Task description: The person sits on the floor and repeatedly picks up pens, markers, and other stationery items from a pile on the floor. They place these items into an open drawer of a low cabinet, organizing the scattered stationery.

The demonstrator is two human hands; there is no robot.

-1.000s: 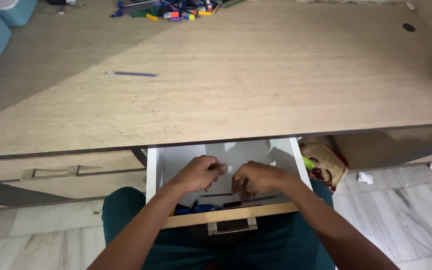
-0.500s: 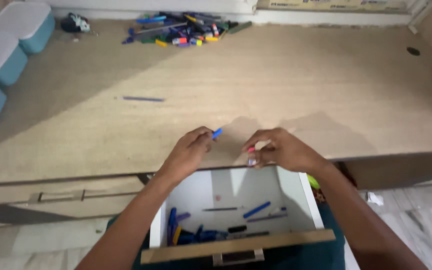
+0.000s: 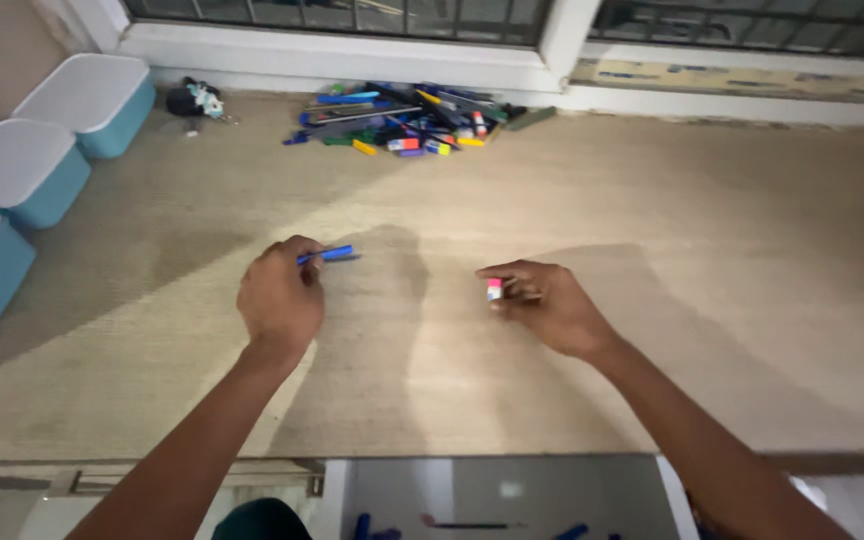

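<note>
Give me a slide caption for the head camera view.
Left hand holds a blue pen, right hand a small pink-tipped item, above the wooden desk.

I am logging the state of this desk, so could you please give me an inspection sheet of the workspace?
Surface: light wood-grain desk top, partly in shadow.
Job's things: blue pen in the left hand; small pink and white piece in the right hand.
Clutter: heap of coloured pens and markers at the far edge; small dark object beside it.
Grippers: both hands closed on their items, above the desk.
Cables: nothing seen.
Surroundings: three teal boxes with white lids at left; window frame behind; open white drawer below, with pens inside.
</note>
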